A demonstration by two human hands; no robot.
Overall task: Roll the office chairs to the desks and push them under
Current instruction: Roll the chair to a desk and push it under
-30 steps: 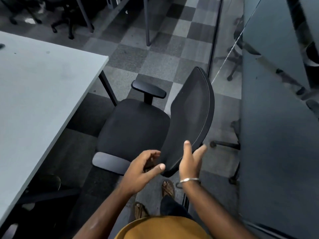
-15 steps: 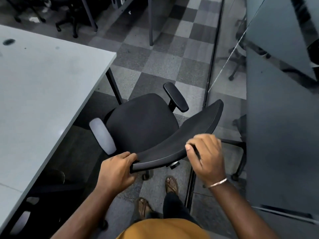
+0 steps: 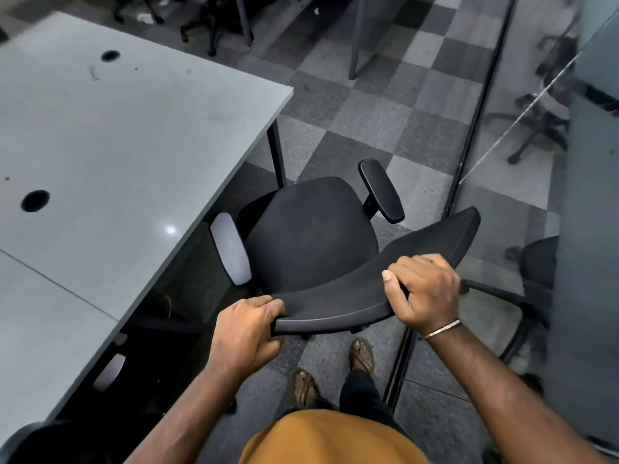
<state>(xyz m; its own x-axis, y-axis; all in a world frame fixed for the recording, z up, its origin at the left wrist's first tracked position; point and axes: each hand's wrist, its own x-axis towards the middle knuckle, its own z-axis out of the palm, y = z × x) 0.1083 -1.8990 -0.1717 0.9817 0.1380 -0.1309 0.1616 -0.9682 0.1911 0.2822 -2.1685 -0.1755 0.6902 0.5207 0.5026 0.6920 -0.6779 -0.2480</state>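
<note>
Here my left hand [image 3: 246, 329] and right hand [image 3: 423, 289] curl round the office chair [image 3: 311, 236] backrest [image 3: 378, 289] top rim. The seat lies ahead-left of both, just beside the desk [image 3: 134, 155] long edge near its corner, not yet under.

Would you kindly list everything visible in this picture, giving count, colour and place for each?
office chair: one, black with one pale armrest, beside the desk corner, seat not yet under it
desk: one, light grey with dark round holes, left
second chair: one, dark, mostly hidden beneath the desk's near edge
other chairs: several, dark, blurred, top of view
carpet tiles: grey chequered floor
glass partition: one, right, reflecting chairs
sandals: two, brown, on the person's feet
bangle: one, silver, right wrist
left hand: grips the backrest's left end
right hand: grips the backrest's top edge
</note>
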